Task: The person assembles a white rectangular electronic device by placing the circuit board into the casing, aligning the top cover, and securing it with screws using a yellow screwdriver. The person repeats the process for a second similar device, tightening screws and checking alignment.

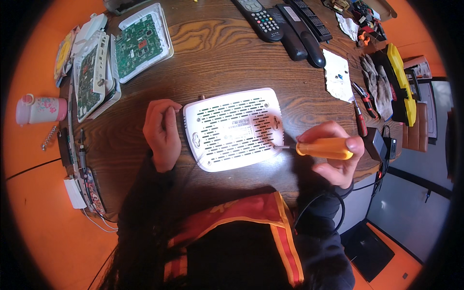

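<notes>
A white, vented router-like box (232, 129) lies underside up on the wooden table in front of me. My right hand (338, 157) is closed round the yellow handle of a screwdriver (321, 148). The screwdriver lies almost level, and its metal tip meets the box at the screw hole in the near right corner. Beside the left edge of the box rests my left hand (163, 133), its fingers curled in with nothing seen in them. A bright patch of light falls on the right end of the box.
Opened casings with a green circuit board (140, 43) stand at the far left. A remote control (261, 19) and black handsets (295, 36) lie at the back. To the right are white paper (338, 75), a red screwdriver (360, 121), gloves (377, 84) and a yellow-black case (403, 82).
</notes>
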